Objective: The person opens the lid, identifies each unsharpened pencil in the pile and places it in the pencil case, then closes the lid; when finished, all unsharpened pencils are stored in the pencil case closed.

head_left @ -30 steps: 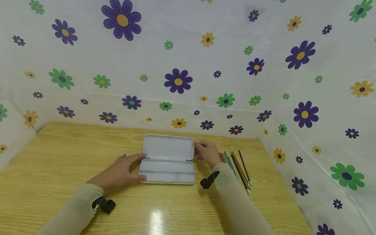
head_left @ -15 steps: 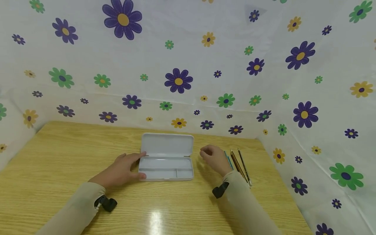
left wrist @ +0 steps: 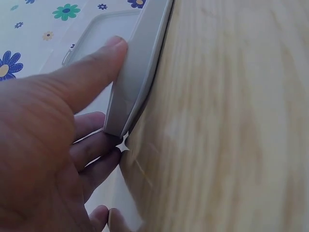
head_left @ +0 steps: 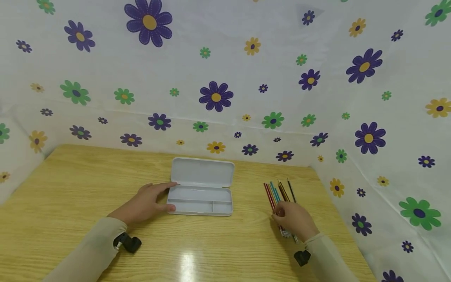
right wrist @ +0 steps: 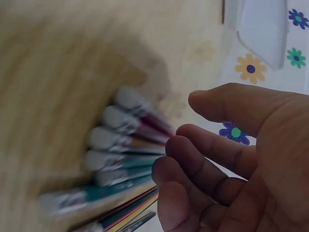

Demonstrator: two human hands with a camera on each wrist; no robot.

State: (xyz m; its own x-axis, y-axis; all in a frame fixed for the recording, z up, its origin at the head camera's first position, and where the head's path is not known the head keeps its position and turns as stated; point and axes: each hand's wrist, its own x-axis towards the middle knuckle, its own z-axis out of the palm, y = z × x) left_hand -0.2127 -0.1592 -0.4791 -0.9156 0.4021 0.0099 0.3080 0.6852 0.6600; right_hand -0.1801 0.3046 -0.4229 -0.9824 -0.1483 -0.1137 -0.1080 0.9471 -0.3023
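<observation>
A white pencil case [head_left: 204, 207] lies on the table with its lid [head_left: 202, 172] tipped back; its tray has several compartments with nothing in them. My left hand [head_left: 144, 205] holds the case's left end, thumb on the front corner and index finger near the hinge. In the left wrist view the thumb presses the wall of the case [left wrist: 140, 63]. My right hand [head_left: 296, 219] is over the lower part of a group of pencils [head_left: 270, 196], covering some of them. Its thumb stands apart from loosely bent fingers, close to the pencils' white eraser ends [right wrist: 104, 137].
Red, blue, brown and dark pencils lie side by side, points toward the back. A flowered cloth [head_left: 215, 70] hangs behind and to the right of the wooden table [head_left: 225, 243]. Each wrist carries a small black camera [head_left: 127, 243].
My right hand has left the right side of the case lid and moved right and nearer, over the pencils. The left hand stays at the case, which shifted slightly.
</observation>
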